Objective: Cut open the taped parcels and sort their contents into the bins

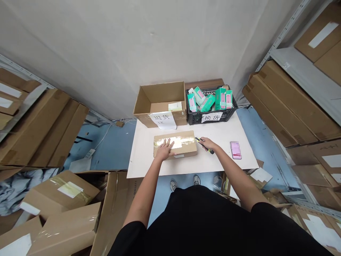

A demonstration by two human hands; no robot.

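Note:
A taped cardboard box [188, 142] lies lengthwise on the white table, with clear shiny tape and a white label on its top. My left hand [164, 149] rests flat on the left part of the box, fingers spread. In my right hand [207, 143] is a black and yellow utility knife [210, 151], gripped with the fingers wrapped round it. Its front end is at the right end of the box; whether the blade touches the tape is too small to tell.
Behind the box stand an open carton [141, 113] with a paper sign and a black crate [191, 119] of green-and-pink boxes. A phone [236, 150] lies on the table [144, 165] at right. Shelves of cartons [295, 103] flank both sides; a large carton [114, 209] holds parcels at lower left.

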